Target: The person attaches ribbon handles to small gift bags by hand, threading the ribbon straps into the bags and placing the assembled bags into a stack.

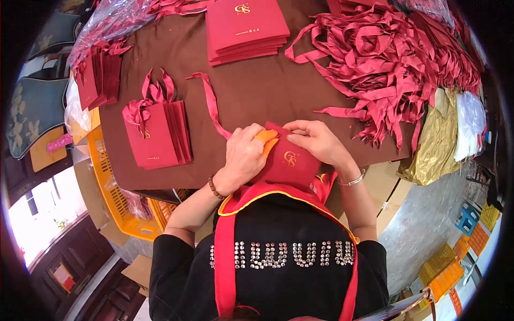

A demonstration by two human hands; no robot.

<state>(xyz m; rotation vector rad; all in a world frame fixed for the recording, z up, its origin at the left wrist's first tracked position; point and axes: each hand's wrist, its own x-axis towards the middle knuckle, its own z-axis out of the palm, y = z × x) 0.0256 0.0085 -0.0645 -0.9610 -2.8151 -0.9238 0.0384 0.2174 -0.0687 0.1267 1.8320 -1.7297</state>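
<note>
A small dark red gift bag [293, 170] with gold print is held upright against the table's near edge, before my body. My right hand [319, 141] is closed on its upper right edge, thumb and fingers pinching near the opening. At the upper left edge, my left hand [242, 156] is closed around an orange thing [267, 140] that juts out toward the bag; its kind is not clear. A red ribbon [210, 101] lies on the cloth and runs up to my left hand; whether the fingers grip it is hidden.
Finished-looking bags with ribbon handles [155, 134] stand at left, more bags [99, 77] behind. Flat bags [246, 32] are stacked at the far middle. A ribbon heap [380, 64] covers the right, beside gold wrapping [436, 139]. An orange crate [115, 187] stands below the brown-clothed table [176, 48].
</note>
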